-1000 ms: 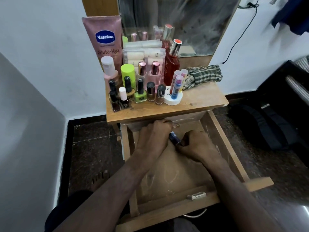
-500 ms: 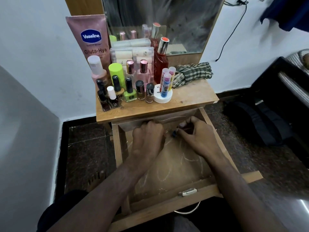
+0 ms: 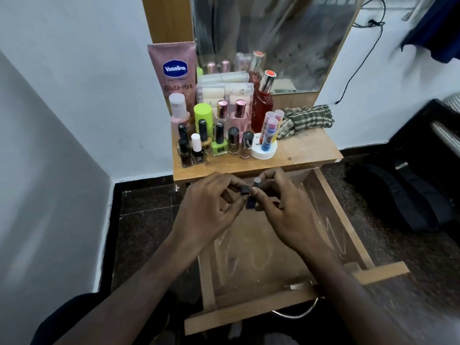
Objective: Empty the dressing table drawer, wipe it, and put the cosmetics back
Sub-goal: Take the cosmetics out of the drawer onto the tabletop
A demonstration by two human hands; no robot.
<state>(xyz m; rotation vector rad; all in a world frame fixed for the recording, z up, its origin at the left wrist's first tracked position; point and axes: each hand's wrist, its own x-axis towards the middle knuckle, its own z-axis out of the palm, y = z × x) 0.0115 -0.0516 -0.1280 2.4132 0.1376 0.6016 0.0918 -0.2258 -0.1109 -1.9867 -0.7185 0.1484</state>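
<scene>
Wooden drawer (image 3: 331, 202) lies bare beneath both hands (image 3: 251, 207) pinching a small tube (image 3: 252, 197).

The small light-wood dressing table top (image 3: 306, 151) carries a tall pink Vaseline tube (image 3: 174, 75), a cluster of nail-polish bottles (image 3: 214, 145), a red glass bottle (image 3: 262, 105) and a crumpled green checked cloth (image 3: 308, 119).
</scene>
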